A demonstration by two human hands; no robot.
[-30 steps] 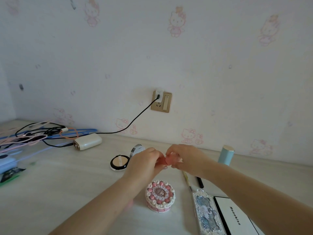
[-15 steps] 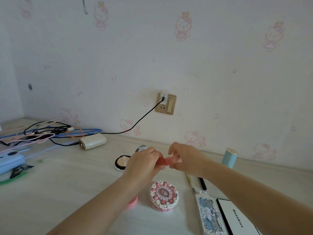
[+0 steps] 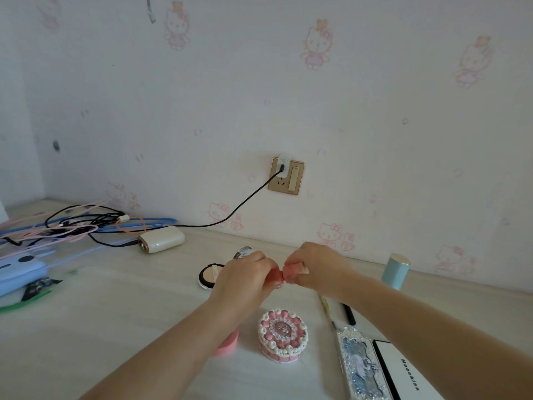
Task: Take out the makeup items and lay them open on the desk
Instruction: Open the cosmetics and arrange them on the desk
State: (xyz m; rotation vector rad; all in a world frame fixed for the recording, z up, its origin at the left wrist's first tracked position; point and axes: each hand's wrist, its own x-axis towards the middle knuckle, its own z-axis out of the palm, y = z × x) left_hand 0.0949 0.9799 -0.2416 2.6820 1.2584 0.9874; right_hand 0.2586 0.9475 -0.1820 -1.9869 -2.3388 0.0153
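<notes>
While the small pink tube [image 3: 281,275] lay sideways between them, the left hand [image 3: 245,280] and right hand [image 3: 314,267] each pinched 1 end, ready to pull apart.

In front of me, the wall [image 3: 375,125] is covered in pale wallpaper printed with pink cartoon cats. 1 gold socket plate [image 3: 287,176] sits low on it, with a white plug and black cable [image 3: 245,202] attached. The light wood-grain desk [image 3: 115,307] meets the wall. Lighting is soft and even.
</notes>
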